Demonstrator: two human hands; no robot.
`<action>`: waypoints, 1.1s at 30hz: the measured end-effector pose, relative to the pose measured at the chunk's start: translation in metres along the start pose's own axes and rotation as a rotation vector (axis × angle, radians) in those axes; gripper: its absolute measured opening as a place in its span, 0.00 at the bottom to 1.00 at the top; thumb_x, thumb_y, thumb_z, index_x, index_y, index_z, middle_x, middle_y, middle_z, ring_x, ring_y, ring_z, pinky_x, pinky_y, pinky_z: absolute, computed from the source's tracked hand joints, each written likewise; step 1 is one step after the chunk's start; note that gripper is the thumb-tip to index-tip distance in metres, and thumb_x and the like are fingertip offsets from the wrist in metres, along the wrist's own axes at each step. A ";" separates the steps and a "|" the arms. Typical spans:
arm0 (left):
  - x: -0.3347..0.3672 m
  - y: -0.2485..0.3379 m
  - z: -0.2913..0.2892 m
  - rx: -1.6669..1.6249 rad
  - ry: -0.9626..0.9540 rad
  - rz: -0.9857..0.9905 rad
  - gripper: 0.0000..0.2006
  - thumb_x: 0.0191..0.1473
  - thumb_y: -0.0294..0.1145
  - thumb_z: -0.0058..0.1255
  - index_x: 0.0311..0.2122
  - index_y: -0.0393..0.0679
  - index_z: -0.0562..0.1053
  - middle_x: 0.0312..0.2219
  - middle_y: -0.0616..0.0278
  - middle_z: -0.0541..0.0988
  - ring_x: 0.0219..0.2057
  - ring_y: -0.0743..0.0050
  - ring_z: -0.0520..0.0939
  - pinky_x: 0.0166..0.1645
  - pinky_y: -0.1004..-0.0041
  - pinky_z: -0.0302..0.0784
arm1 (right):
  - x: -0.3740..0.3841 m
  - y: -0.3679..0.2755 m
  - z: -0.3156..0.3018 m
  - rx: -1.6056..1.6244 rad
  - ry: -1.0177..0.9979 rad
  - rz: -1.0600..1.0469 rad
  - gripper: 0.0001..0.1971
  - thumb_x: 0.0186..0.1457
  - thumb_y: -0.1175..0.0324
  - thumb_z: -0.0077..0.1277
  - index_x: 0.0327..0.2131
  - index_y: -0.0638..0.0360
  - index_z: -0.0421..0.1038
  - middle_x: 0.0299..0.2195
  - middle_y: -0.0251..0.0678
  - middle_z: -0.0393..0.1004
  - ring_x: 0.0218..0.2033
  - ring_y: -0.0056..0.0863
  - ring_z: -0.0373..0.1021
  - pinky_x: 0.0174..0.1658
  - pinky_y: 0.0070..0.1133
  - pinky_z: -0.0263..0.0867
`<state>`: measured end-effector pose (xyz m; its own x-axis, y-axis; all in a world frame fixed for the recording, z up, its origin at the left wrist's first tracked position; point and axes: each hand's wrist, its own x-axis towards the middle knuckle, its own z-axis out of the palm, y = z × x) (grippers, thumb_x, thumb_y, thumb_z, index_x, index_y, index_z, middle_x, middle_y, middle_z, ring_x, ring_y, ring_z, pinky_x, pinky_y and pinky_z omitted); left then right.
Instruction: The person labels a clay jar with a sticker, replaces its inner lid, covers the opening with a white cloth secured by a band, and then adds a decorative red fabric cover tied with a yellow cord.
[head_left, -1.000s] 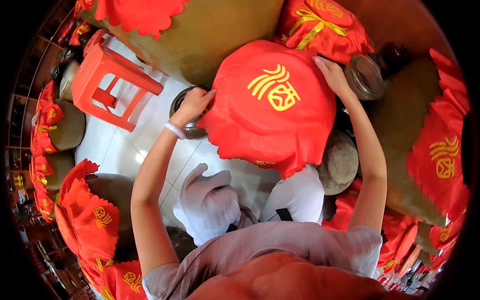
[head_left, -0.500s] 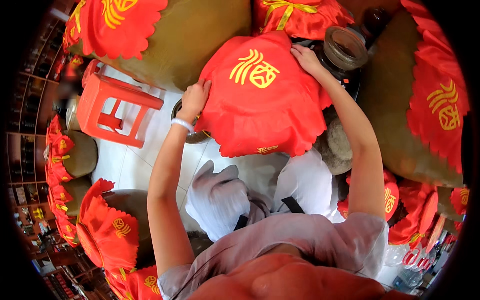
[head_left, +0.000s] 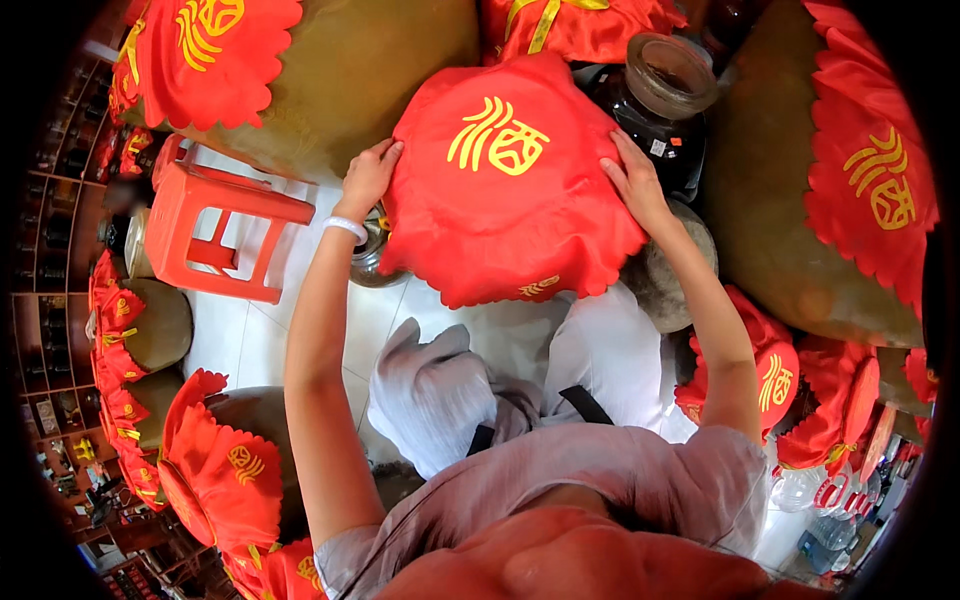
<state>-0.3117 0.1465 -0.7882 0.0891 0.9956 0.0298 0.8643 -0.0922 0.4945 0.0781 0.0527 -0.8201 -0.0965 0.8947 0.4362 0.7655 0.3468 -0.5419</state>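
Head view, from the left: wooden shelves (head_left: 45,300) curve along the rim, and beside them stand squat brown jars under red cloths with yellow ties. A red plastic stool (head_left: 178,235) sits on the pale tiled floor (head_left: 222,335), just short of a big brown jar (head_left: 385,80) at the top. Below that jar, the left hand (head_left: 367,180), a pale bracelet (head_left: 345,228) on its wrist, is at the left edge of a red cloth (head_left: 560,220); its fingers are bunched close together, but I cannot tell whether they pinch the fabric or only press on it. A glass jar (head_left: 372,262) stands on the floor below that wrist, so a careless drop of the forearm might knock it. The red cloth is in the middle, between the hands, draped over something it hides, its scalloped near edge hanging toward the white trousers (head_left: 605,345). If one side were tugged harder than the other, the cloth could twist off centre or slide toward the knees. The right hand (head_left: 640,190) rests on the cloth's right side, thumb spread away from the other fingers, gripping nothing that I can see. Near it is a dark jar with a glass top (head_left: 672,75); a wide sweep outward could bump it. Further right, another big brown jar (head_left: 770,200) leaves that arm little room.
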 end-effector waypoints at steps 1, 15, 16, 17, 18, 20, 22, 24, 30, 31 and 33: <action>0.006 0.006 0.004 -0.006 0.003 0.014 0.24 0.52 0.53 0.38 0.47 0.46 0.69 0.39 0.44 0.73 0.44 0.46 0.72 0.48 0.62 0.66 | -0.001 0.015 0.001 0.035 0.086 0.066 0.21 0.53 0.63 0.44 0.49 0.63 0.59 0.51 0.47 0.60 0.52 0.43 0.57 0.54 0.27 0.52; -0.015 -0.013 0.003 -0.023 0.000 -0.038 0.25 0.52 0.52 0.39 0.45 0.42 0.70 0.38 0.42 0.73 0.43 0.46 0.72 0.47 0.61 0.66 | -0.046 -0.047 -0.036 -0.032 -0.059 -0.256 0.12 0.39 0.75 0.55 0.33 0.62 0.71 0.46 0.40 0.66 0.46 0.40 0.62 0.47 0.31 0.59; -0.017 -0.017 0.002 -0.024 0.002 -0.048 0.25 0.52 0.52 0.39 0.45 0.42 0.70 0.38 0.42 0.73 0.43 0.46 0.72 0.47 0.61 0.66 | -0.046 -0.050 -0.038 0.006 -0.012 -0.236 0.12 0.39 0.75 0.55 0.33 0.62 0.71 0.46 0.40 0.66 0.47 0.40 0.62 0.47 0.31 0.59; -0.018 -0.016 -0.001 -0.028 0.020 -0.041 0.25 0.52 0.52 0.40 0.45 0.40 0.70 0.37 0.42 0.73 0.43 0.46 0.72 0.47 0.62 0.66 | -0.047 -0.054 -0.042 0.044 0.037 -0.216 0.12 0.39 0.74 0.55 0.32 0.62 0.72 0.46 0.40 0.66 0.47 0.40 0.62 0.47 0.32 0.59; -0.020 -0.016 -0.002 -0.033 0.038 -0.035 0.26 0.51 0.52 0.40 0.45 0.39 0.69 0.37 0.42 0.73 0.43 0.46 0.72 0.47 0.62 0.66 | -0.048 -0.063 -0.045 0.052 0.035 -0.215 0.12 0.39 0.73 0.56 0.32 0.62 0.71 0.45 0.41 0.66 0.46 0.40 0.62 0.47 0.31 0.60; -0.016 -0.017 -0.003 -0.054 0.077 -0.025 0.26 0.51 0.53 0.40 0.44 0.40 0.70 0.37 0.42 0.74 0.43 0.46 0.72 0.47 0.62 0.66 | -0.056 -0.069 -0.039 0.097 -0.090 -0.255 0.12 0.40 0.73 0.55 0.32 0.63 0.71 0.45 0.42 0.67 0.45 0.40 0.63 0.47 0.31 0.60; -0.013 -0.020 -0.005 -0.078 0.123 -0.012 0.26 0.51 0.53 0.41 0.44 0.41 0.70 0.36 0.42 0.74 0.42 0.46 0.73 0.46 0.62 0.67 | -0.059 -0.069 -0.040 0.160 -0.263 -0.322 0.09 0.42 0.73 0.54 0.30 0.65 0.71 0.43 0.45 0.68 0.44 0.39 0.65 0.47 0.29 0.61; -0.015 -0.015 -0.005 -0.017 -0.051 -0.012 0.26 0.50 0.54 0.41 0.45 0.42 0.70 0.37 0.43 0.74 0.42 0.47 0.73 0.47 0.62 0.66 | -0.049 -0.070 -0.048 0.154 -0.169 -0.225 0.08 0.43 0.74 0.53 0.30 0.66 0.71 0.43 0.45 0.68 0.44 0.39 0.65 0.47 0.29 0.61; 0.004 0.002 -0.018 0.052 0.096 -0.081 0.25 0.51 0.54 0.37 0.44 0.44 0.71 0.38 0.47 0.74 0.43 0.49 0.72 0.47 0.62 0.66 | 0.038 -0.059 -0.051 0.282 0.018 -0.162 0.11 0.53 0.69 0.45 0.34 0.69 0.70 0.41 0.46 0.70 0.43 0.38 0.65 0.46 0.25 0.59; 0.011 -0.003 -0.016 0.054 0.111 -0.086 0.25 0.51 0.54 0.37 0.44 0.44 0.71 0.38 0.47 0.74 0.43 0.49 0.72 0.47 0.62 0.66 | 0.062 -0.059 -0.040 0.335 0.027 -0.170 0.13 0.54 0.67 0.43 0.35 0.70 0.69 0.41 0.45 0.70 0.43 0.37 0.65 0.46 0.24 0.59; 0.023 -0.018 -0.014 -0.034 0.112 0.005 0.23 0.51 0.53 0.37 0.43 0.46 0.71 0.39 0.48 0.74 0.44 0.49 0.72 0.48 0.63 0.66 | 0.111 -0.066 -0.013 0.405 -0.028 -0.136 0.16 0.55 0.62 0.41 0.38 0.68 0.69 0.40 0.44 0.71 0.43 0.35 0.66 0.47 0.21 0.59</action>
<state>-0.3322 0.1709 -0.7838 0.0357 0.9912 0.1278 0.8468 -0.0979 0.5228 0.0252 0.1254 -0.7267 -0.2003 0.8385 0.5067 0.4335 0.5397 -0.7217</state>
